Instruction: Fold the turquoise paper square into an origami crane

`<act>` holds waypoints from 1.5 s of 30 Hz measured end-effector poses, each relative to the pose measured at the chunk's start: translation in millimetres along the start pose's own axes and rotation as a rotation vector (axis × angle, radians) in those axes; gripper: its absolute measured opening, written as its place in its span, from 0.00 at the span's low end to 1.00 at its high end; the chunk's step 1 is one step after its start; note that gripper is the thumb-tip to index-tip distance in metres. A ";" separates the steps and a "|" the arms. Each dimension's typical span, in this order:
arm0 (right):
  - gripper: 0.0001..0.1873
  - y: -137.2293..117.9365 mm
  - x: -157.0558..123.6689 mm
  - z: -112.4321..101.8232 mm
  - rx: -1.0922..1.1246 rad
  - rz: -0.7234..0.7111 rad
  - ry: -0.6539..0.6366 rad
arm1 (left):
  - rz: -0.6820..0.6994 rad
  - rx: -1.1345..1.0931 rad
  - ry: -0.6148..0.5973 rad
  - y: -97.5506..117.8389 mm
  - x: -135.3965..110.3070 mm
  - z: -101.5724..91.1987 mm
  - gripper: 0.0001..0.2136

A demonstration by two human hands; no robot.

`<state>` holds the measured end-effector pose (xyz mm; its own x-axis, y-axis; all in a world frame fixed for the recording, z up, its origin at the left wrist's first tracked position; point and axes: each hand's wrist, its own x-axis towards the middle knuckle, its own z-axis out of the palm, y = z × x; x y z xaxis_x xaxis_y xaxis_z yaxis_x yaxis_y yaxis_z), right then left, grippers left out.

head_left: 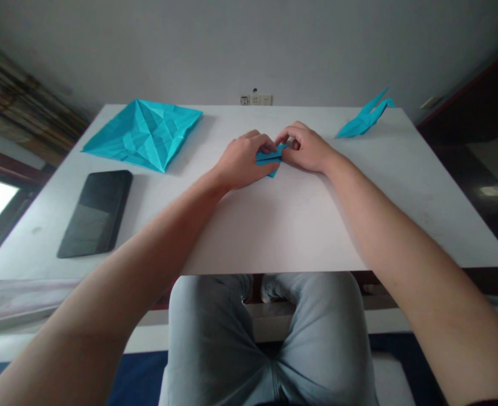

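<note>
A small, flat, folded piece of bright blue paper (pixel 273 153) lies between the person's two bare hands, at or just above the surface of a white rectangular table (pixel 274 225), a little beyond its middle as seen from the seat. The left hand (pixel 244 161) has its fingers bent over the left part of the piece and its thumb laid along the near side, so that the paper is gripped between them. The right hand (pixel 308 149) meets the other end with a curled forefinger and thumb, which pinch the narrow right tip; its remaining fingers are folded in behind. A dark slit runs lengthwise between the layers of the piece, and a pointed corner sticks out below the left thumb, toward the person. Well apart on the left lies a wide, creased, four-cornered sheet of blue paper (pixel 145 135) (its fold lines cross all over it), spread out with some bumps. Nearer the person on that side is a black, flat, rectangular device with a glossy screen (pixel 95 215). Toward the far right corner stands a blue folded-paper bird with a long neck and a raised tail (pixel 365 119). Beyond the table's far edge, a row of pale wall sockets (pixel 256 100) shows on the grey wall (pixel 181 51).
</note>
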<state>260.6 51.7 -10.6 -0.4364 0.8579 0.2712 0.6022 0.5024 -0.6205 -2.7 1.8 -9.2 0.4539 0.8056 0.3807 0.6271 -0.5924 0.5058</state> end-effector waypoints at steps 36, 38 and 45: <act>0.14 5.2 -0.3 0.7 -0.025 -0.033 -0.036 | -0.036 -0.038 0.003 1.6 0.7 -7.2 0.15; 0.14 6.0 0.0 1.3 -0.026 -0.032 -0.033 | -0.036 -0.042 0.004 1.6 0.6 -6.9 0.15; 0.13 5.7 0.6 2.4 -0.018 -0.020 -0.032 | -0.027 -0.037 -0.005 2.4 0.3 -5.6 0.15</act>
<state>262.2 54.8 -15.7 -0.4693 0.8439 0.2600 0.6050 0.5217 -0.6015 -4.6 0.5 -3.5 0.4403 0.8212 0.3629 0.6152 -0.5704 0.5442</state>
